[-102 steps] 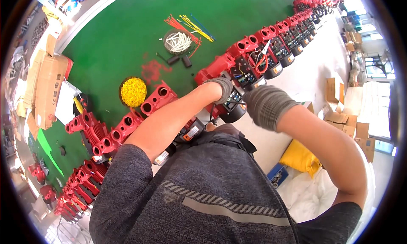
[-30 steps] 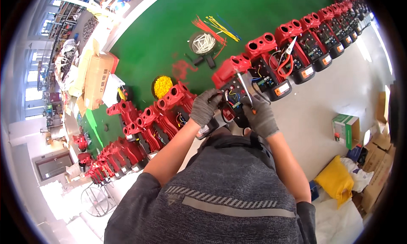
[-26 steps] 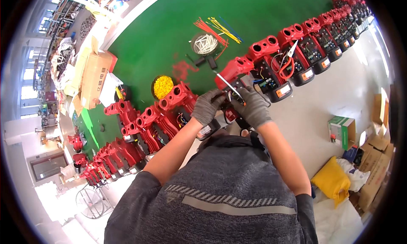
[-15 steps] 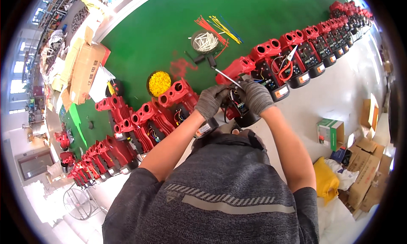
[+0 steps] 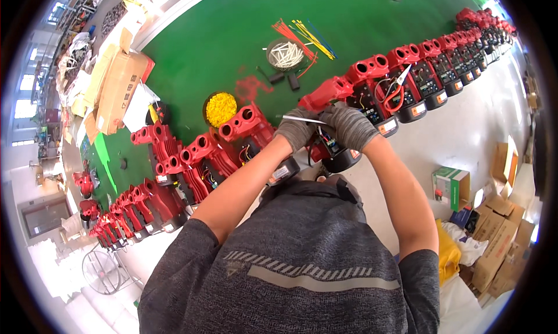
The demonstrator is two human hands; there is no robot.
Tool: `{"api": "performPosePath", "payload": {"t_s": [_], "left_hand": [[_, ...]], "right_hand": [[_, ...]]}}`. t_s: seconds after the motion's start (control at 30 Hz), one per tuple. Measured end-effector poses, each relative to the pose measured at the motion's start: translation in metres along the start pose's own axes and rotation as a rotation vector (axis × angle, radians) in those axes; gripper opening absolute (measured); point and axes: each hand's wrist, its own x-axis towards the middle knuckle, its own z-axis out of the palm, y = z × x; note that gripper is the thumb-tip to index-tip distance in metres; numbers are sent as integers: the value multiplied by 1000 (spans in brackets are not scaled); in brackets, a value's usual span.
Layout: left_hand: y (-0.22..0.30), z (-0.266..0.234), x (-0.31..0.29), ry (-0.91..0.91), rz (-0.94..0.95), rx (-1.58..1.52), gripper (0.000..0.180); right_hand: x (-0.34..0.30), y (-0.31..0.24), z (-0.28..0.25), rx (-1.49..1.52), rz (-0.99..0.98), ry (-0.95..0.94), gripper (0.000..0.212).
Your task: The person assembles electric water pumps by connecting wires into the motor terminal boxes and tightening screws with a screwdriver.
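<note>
Both my hands wear grey knit gloves and meet over a red and black motor-like unit whose small coloured wires show. My right hand is closed, its fingertips pinching one end of a thin white stick-like piece. That piece lies almost level across the fingers of my left hand. My left fingers are curled in at the unit's left side, and what they hold is hidden. A red housing rises just beyond my hands. A black wire loop hangs beside the unit.
Similar red and black units line the green table's edge on both sides. Orange-handled scissors rest on one. Farther in are a bowl of white tubes, a bowl of yellow caps, red and yellow cable ties and black sleeves.
The white stick-like piece has swung from slanting up and away to nearly level, pointing left over my left hand. Both hands stay at the same unit.
</note>
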Motion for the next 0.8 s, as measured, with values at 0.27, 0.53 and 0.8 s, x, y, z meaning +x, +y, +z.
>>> {"api": "performPosePath", "payload": {"t_s": [0.27, 0.53, 0.8], "left_hand": [[11, -23, 3, -256, -432, -700, 22], [-4, -1, -3, -83, -273, -710, 17], [-6, 12, -8, 89, -147, -429, 18]], "right_hand": [[4, 1, -6, -142, -20, -62, 28], [4, 7, -3, -182, -59, 18, 25], [9, 18, 6, -94, -30, 5, 20]]}}
